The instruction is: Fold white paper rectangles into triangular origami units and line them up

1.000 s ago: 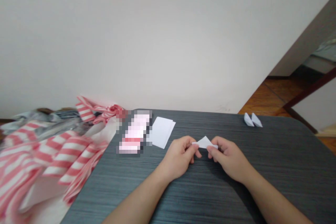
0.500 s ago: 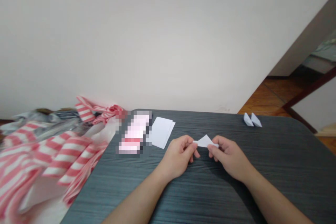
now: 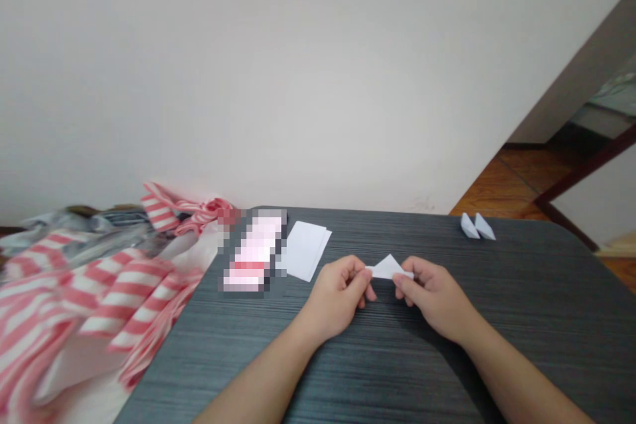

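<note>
Between my hands is a small piece of folded white paper (image 3: 385, 267), with a straight lower band and a peak pointing up. My left hand (image 3: 340, 295) pinches its left end between thumb and fingers. At the other end, my right hand (image 3: 434, 295) pinches it the same way. The fingertips cover both ends of the paper. Left of my hands, flat white paper sheets (image 3: 304, 248) lie on the dark table (image 3: 377, 371), slightly fanned. Two small folded white paper shapes (image 3: 477, 226) stand side by side near the table's back right edge.
A pixelated pink and white object (image 3: 256, 248) lies left of the sheets. Beyond the table's left edge is a heap of red-and-white striped cloth (image 3: 119, 285). A pale wall (image 3: 318, 79) rises behind the table. Wooden floor (image 3: 497, 179) shows at the right.
</note>
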A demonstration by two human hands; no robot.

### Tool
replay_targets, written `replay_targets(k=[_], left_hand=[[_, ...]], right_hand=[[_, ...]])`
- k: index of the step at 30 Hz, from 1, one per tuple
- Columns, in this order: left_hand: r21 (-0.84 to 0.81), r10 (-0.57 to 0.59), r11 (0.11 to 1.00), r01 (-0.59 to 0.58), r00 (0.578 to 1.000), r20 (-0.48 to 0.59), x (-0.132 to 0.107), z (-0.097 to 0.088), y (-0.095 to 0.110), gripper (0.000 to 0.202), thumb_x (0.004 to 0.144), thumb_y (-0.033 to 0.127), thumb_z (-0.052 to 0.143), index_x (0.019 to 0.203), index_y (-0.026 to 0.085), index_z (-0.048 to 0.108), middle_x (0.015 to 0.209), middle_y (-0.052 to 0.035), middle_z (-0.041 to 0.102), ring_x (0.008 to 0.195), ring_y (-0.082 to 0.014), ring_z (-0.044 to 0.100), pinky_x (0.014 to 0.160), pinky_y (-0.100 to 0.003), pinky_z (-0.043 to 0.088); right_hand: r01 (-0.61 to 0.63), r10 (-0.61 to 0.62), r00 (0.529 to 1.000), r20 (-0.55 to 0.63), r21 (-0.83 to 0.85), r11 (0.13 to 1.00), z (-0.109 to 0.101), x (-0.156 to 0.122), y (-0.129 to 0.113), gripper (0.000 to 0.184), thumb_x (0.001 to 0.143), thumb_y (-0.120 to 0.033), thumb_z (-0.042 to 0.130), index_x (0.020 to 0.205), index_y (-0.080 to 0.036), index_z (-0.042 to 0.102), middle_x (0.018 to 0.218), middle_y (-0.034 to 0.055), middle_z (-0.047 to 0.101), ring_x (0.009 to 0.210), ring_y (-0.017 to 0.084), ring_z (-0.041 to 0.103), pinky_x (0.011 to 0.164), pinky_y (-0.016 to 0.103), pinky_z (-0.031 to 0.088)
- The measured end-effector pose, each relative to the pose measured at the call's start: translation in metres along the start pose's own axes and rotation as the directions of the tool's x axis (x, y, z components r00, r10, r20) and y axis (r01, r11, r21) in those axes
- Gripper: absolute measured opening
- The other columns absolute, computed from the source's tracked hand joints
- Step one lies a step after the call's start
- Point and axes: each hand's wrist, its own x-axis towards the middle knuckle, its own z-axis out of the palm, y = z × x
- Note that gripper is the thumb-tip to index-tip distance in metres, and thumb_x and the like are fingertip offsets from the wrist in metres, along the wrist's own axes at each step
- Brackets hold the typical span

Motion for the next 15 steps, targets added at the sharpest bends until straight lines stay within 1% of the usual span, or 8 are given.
replay_targets(k=[3,6,8,9,11,13,15], left_hand=[[-0.019,0.002,1.000,-0.002,1.000,0.010,0.000,0.001,0.002,0.029,0.092,0.041,0.053,0.078,0.016,0.057,0.067,-0.0024,0.066,0.051,-0.0093,0.052,0.049,-0.020,0.038],[-0.050,0.001,0.999,0.000,0.999,0.034,0.001,0.002,0.005,0.025,0.090,0.039,0.055,0.087,0.015,0.060,0.070,-0.0024,0.067,0.051,-0.0095,0.053,0.049,-0.020,0.039],[-0.039,0.002,0.999,0.000,0.999,0.054,0.002,0.003,0.006,0.023,0.088,0.037,0.059,0.092,0.015,0.062,0.072,-0.0026,0.068,0.052,-0.0099,0.053,0.050,-0.020,0.040],[-0.018,0.007,1.000,-0.006,0.998,0.066,0.002,0.003,0.007,0.022,0.087,0.036,0.060,0.092,0.015,0.063,0.073,-0.0029,0.068,0.054,-0.0101,0.054,0.051,-0.020,0.040],[0.044,0.022,0.999,-0.027,0.995,0.098,0.002,0.003,0.008,0.022,0.087,0.035,0.059,0.085,0.015,0.066,0.073,-0.0032,0.069,0.056,-0.0104,0.055,0.053,-0.020,0.041],[0.096,0.031,0.994,-0.044,0.991,0.128,0.002,0.003,0.010,0.026,0.089,0.035,0.056,0.077,0.015,0.066,0.072,-0.0032,0.069,0.057,-0.0108,0.055,0.054,-0.021,0.041],[0.121,0.021,0.992,-0.038,0.990,0.137,0.002,0.003,0.011,0.029,0.091,0.035,0.053,0.074,0.015,0.066,0.070,-0.0029,0.069,0.056,-0.0110,0.056,0.054,-0.021,0.041]], right_hand=[[0.001,-0.001,1.000,-0.004,0.001,1.000,0.000,0.000,0.001,0.022,0.090,-0.031,0.055,0.071,-0.020,0.057,0.057,-0.0027,0.059,0.052,0.013,0.050,0.054,0.024,0.039],[0.003,-0.003,1.000,0.007,0.016,1.000,0.001,-0.001,0.001,0.021,0.090,-0.030,0.055,0.072,-0.020,0.056,0.060,-0.0024,0.060,0.052,0.013,0.051,0.054,0.024,0.040],[0.005,-0.005,1.000,0.029,0.016,1.000,0.003,-0.001,-0.001,0.020,0.090,-0.029,0.055,0.072,-0.020,0.056,0.060,-0.0021,0.060,0.052,0.013,0.051,0.054,0.024,0.040],[0.005,-0.006,0.999,0.043,0.015,1.000,0.004,-0.002,-0.003,0.020,0.090,-0.029,0.054,0.072,-0.019,0.056,0.060,-0.0020,0.060,0.053,0.013,0.051,0.053,0.024,0.039],[0.007,-0.008,0.998,0.066,0.015,1.000,0.006,-0.003,-0.006,0.020,0.089,-0.028,0.055,0.072,-0.019,0.057,0.059,-0.0019,0.059,0.052,0.013,0.051,0.052,0.023,0.038],[0.008,-0.009,0.997,0.082,0.017,1.000,0.007,-0.003,-0.009,0.018,0.089,-0.027,0.055,0.073,-0.018,0.058,0.060,-0.0016,0.059,0.053,0.012,0.051,0.052,0.023,0.038],[0.006,-0.008,0.996,0.086,0.017,1.000,0.008,-0.002,-0.011,0.018,0.088,-0.027,0.056,0.073,-0.018,0.059,0.060,-0.0015,0.060,0.054,0.012,0.052,0.052,0.022,0.038]])
